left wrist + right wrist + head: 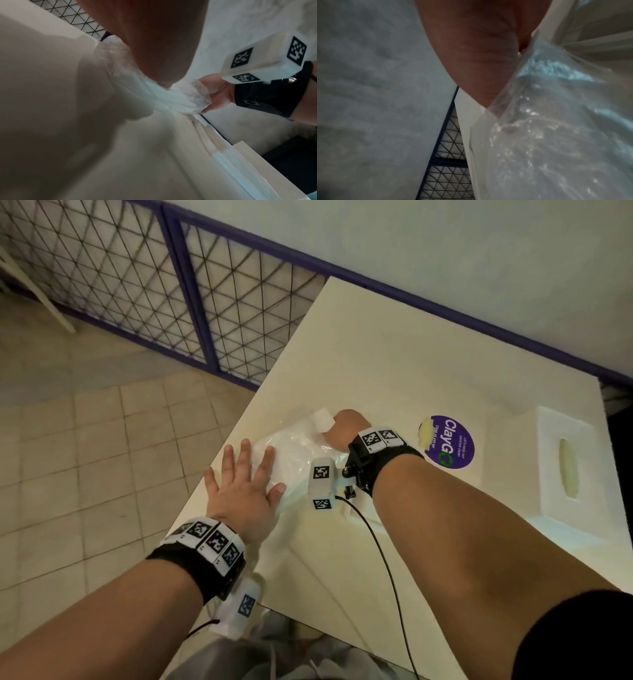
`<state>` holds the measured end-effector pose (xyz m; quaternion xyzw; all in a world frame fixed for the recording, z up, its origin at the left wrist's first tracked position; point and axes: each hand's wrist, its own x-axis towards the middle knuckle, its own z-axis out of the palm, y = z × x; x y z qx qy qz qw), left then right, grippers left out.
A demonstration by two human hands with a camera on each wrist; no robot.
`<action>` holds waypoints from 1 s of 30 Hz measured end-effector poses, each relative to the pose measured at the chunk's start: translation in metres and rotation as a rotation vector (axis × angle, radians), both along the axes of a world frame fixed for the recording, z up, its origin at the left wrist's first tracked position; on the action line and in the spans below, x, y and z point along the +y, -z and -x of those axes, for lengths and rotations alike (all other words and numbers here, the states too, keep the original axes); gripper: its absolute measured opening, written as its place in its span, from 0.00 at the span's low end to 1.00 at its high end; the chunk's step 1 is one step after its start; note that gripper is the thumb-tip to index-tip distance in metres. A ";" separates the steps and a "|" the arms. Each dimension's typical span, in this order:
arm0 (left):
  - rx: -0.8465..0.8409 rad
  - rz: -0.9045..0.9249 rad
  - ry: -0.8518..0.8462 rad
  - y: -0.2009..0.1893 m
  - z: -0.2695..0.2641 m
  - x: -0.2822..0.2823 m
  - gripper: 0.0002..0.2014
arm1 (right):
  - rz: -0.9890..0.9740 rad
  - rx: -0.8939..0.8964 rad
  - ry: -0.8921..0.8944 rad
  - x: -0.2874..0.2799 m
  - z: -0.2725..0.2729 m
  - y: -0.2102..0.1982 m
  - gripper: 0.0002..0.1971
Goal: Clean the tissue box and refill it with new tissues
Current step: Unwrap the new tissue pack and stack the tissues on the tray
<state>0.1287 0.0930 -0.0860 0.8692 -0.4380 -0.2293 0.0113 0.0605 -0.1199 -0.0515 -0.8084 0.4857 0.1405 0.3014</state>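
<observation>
We note left hand (239, 494) flat, fingers spread, pinning the tissue pack (294, 463); right hand (342, 429) grips its far end, opposite the tissue box (561, 467).

Left hand (239, 494) flat on plastic tissue pack (294, 463), right hand (342, 429) gripping its far end, tissue box (561, 467) well right of pack.

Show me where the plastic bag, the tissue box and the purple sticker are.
plastic bag (294, 463): head view, on its crinkled middle.
tissue box (568, 474): head view, on its top, by the slot.
purple sticker (452, 440): head view, on its printed face.
</observation>
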 end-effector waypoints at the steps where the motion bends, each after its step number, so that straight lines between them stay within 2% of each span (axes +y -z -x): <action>1: 0.005 0.003 -0.002 0.001 0.000 0.000 0.31 | 0.003 0.001 0.011 0.001 -0.001 0.000 0.29; 5: 0.018 0.006 -0.010 0.002 0.001 0.000 0.31 | 0.169 0.107 -0.037 0.008 -0.010 -0.011 0.11; 8: 0.014 0.020 -0.019 0.002 0.002 0.000 0.31 | 0.306 0.134 -0.098 0.014 -0.012 -0.015 0.21; 11: -0.002 0.019 -0.024 0.003 0.003 0.000 0.32 | 0.384 0.067 -0.197 0.019 -0.007 -0.016 0.18; 15: 0.000 0.019 -0.027 0.003 0.004 -0.001 0.32 | 0.462 0.072 -0.352 0.022 -0.004 -0.022 0.13; 17: -0.001 0.022 -0.030 0.004 0.004 -0.001 0.31 | 0.426 0.035 -0.360 0.026 -0.003 -0.026 0.09; 19: -0.001 0.028 -0.034 0.004 0.004 -0.002 0.31 | 0.334 -0.009 -0.273 0.028 -0.001 -0.027 0.08; 23: 0.003 0.035 -0.033 0.006 0.003 -0.001 0.32 | 0.117 -0.006 -0.072 0.025 0.003 -0.026 0.24; 26: -0.002 0.044 -0.022 0.007 0.003 0.001 0.32 | 0.025 0.024 -0.040 0.021 0.005 -0.031 0.11; 28: -0.001 0.055 -0.015 0.007 0.001 0.003 0.32 | -0.075 -0.031 0.044 0.018 0.007 -0.037 0.12; 30: 0.001 0.052 -0.007 0.006 0.000 0.005 0.32 | -0.152 -0.134 0.161 0.015 0.010 -0.044 0.18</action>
